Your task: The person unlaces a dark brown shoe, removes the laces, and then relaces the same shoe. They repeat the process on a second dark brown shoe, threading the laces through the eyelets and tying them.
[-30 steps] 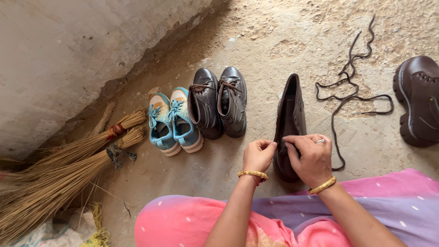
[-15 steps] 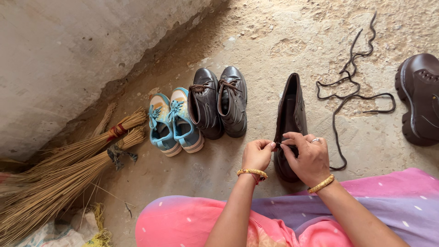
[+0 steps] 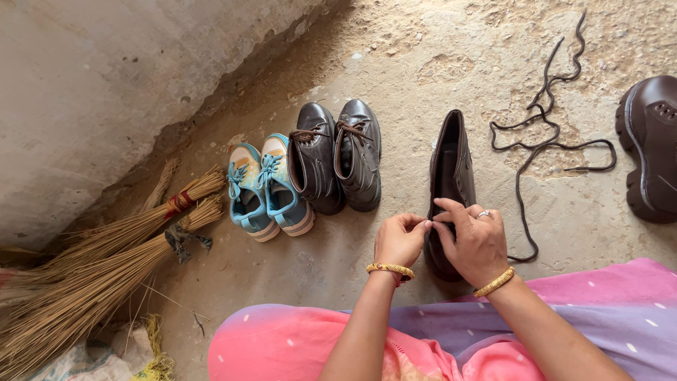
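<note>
A dark brown boot (image 3: 449, 169) stands on the concrete floor in front of me, toe toward me. My left hand (image 3: 400, 240) and my right hand (image 3: 474, 240) meet over its lower front, fingertips pinched together at the boot's left edge, seemingly on a thin lace end that is barely visible. A long dark lace (image 3: 543, 134) trails loose on the floor to the right, its near end curving in beside my right hand. Both wrists wear gold bangles.
A second matching boot (image 3: 652, 148) lies at the far right. A pair of dark laced shoes (image 3: 337, 155) and a pair of blue sneakers (image 3: 264, 187) stand along the wall. Straw brooms (image 3: 92, 261) lie at the left. My pink and purple garment (image 3: 458, 339) fills the bottom.
My hands stayed on the boot's front; the fingertips drew closer together at its left edge. The view shifted slightly, so everything sits a little higher.
</note>
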